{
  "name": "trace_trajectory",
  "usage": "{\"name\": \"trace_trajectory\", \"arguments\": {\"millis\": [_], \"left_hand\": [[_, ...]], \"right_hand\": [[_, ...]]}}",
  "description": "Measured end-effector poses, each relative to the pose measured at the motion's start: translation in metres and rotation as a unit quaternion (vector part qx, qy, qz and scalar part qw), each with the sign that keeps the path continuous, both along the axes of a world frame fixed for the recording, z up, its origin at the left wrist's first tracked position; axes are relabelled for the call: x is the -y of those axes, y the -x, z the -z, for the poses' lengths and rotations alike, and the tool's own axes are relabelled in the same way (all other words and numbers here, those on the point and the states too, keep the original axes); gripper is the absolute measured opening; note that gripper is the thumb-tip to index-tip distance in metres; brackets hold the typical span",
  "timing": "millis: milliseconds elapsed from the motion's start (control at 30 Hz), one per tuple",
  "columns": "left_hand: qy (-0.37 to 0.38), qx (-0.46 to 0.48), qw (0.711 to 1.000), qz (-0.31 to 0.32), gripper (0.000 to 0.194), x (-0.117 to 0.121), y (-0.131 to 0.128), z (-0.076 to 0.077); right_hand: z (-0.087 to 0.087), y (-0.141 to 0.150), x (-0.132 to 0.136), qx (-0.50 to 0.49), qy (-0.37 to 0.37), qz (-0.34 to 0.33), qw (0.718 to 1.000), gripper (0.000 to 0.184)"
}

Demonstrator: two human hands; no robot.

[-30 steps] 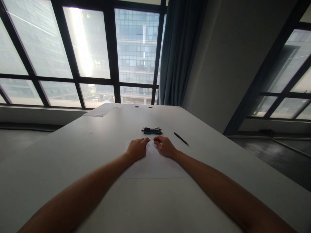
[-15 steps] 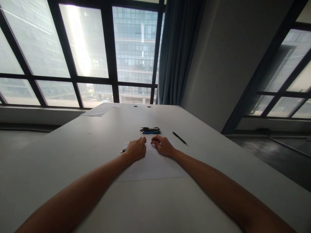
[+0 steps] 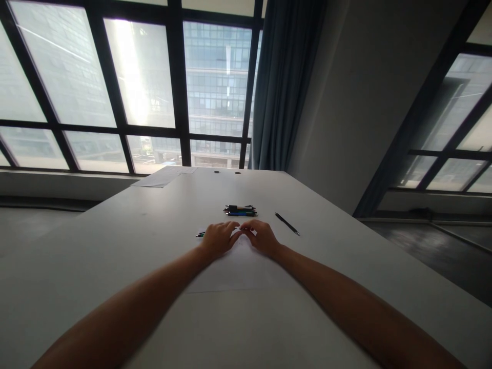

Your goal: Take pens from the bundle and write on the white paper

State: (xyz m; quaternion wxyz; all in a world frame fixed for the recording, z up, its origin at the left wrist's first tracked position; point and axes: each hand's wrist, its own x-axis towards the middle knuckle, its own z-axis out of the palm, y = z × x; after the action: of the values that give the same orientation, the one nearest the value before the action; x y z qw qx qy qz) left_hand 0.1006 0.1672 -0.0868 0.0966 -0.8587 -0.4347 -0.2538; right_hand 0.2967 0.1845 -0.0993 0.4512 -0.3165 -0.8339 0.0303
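My left hand (image 3: 220, 239) and my right hand (image 3: 262, 237) meet above a white sheet of paper (image 3: 230, 274), their fingertips and thumbs almost touching. Both sets of fingers are closed in a pinch around something small between them, too tiny to make out. Beside my left hand, the end of a dark pen (image 3: 200, 234) sticks out, its other part hidden behind the hand. Just beyond the hands lies a bunch of several pens (image 3: 240, 210), black and blue. A single black pen (image 3: 287, 224) lies at a slant to the right of my right hand.
The long white table (image 3: 161, 225) stretches away toward the windows. Papers (image 3: 159, 178) lie at its far left edge, and two dark round spots (image 3: 238, 173) mark the far end. A blue curtain (image 3: 274, 102) hangs behind.
My left hand has loosened from a fist and reached right, and its fingertips now meet those of my right hand. The view has tilted slightly; the pens remain in place.
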Motion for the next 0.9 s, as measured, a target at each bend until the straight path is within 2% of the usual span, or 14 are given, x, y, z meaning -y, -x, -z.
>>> {"name": "trace_trajectory", "arguments": {"millis": [167,300,600,900], "left_hand": [[-0.001,0.002,1.0,-0.001,0.035,-0.0018,0.0003,0.0013],[0.014,-0.013,1.0,-0.021,0.036,-0.0011,0.0009,-0.0005],[0.016,-0.004,1.0,-0.024,0.031,-0.0035,0.0024,0.0],[0.009,-0.002,1.0,-0.016,0.03,-0.0041,0.0033,0.0001]], "right_hand": [[-0.0011,0.0001,0.0031,0.023,0.025,-0.011,0.999,0.018],[-0.0035,0.0018,0.0053,0.024,0.035,0.008,0.999,0.018],[-0.0032,0.0037,0.0041,0.029,0.027,0.052,0.998,0.015],[-0.0037,0.0018,0.0042,0.035,0.029,0.032,0.998,0.014]]}}
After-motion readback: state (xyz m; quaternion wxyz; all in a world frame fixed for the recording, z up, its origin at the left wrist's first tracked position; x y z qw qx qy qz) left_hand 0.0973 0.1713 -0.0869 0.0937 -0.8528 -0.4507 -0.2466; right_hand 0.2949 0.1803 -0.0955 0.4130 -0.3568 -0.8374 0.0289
